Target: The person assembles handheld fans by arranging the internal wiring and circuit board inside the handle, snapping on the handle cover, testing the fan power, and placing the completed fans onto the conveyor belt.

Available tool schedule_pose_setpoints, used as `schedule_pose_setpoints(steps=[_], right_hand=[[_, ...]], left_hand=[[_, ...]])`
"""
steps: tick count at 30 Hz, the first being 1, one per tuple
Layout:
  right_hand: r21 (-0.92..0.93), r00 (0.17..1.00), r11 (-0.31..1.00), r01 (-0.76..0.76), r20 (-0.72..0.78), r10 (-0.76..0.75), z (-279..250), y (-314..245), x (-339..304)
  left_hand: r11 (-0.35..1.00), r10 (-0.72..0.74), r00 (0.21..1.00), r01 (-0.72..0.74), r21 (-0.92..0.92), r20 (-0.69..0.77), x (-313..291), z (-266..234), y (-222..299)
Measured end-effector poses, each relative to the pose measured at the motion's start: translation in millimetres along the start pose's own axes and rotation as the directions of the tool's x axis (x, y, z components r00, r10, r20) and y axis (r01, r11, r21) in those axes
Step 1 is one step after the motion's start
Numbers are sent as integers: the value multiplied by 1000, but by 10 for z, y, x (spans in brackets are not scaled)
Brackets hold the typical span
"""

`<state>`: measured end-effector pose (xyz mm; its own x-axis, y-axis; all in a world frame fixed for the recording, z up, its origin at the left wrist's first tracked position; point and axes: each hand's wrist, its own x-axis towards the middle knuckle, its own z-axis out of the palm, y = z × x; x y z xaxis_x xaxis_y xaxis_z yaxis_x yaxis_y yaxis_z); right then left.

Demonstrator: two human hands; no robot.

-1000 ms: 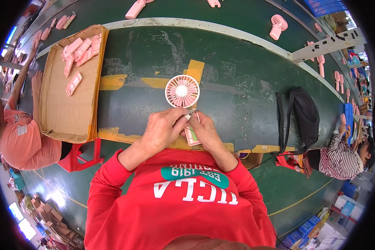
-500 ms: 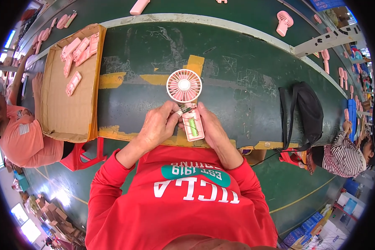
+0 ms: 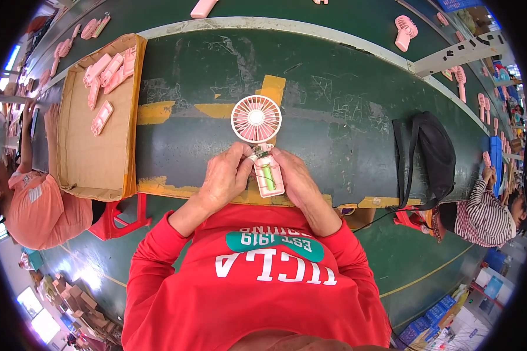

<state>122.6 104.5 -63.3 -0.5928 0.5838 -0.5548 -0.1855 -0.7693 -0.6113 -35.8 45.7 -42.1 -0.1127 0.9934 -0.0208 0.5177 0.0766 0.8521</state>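
Pink fan (image 3: 256, 119), handle (image 3: 270, 192) open — green cell (image 3: 268, 175) bared. Left hand (image 3: 224, 175) pinches fingertips at the circuit board (image 3: 262, 151); right hand (image 3: 294, 177) grips the handle.

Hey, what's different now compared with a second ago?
The right hand slid right, from across the open pink fan handle to its right edge, still holding it and uncovering more of the green battery. The left hand stays at the small circuit board; the pink casing pieces, cardboard box and black bag are unchanged.
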Motion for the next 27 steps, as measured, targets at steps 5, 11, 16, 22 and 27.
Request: schedule_pose_setpoints(steps=[5,11,16,22,27], right_hand=[[0,1000,1000,9,4,-9,6,4,-12],[-49,1000,999,18,19,-18,-34,41,-1],[-92,999,994,51,23,-49,-27,44,-9],[-94,998,995,38,55,-32,-49,47,-3],[-141,991,989,49,127,-31,-44,-16,-51]], left_hand=[[988,87,995,-78,136,-58,-5,17,-12],[970,156,985,-139,197,-70,-13,42,-50],[958,210,975,-191,212,-73,-11,23,-23],[927,331,937,-301,223,-109,7,53,57],[872,429,901,-397,287,-58,-5,49,-39]])
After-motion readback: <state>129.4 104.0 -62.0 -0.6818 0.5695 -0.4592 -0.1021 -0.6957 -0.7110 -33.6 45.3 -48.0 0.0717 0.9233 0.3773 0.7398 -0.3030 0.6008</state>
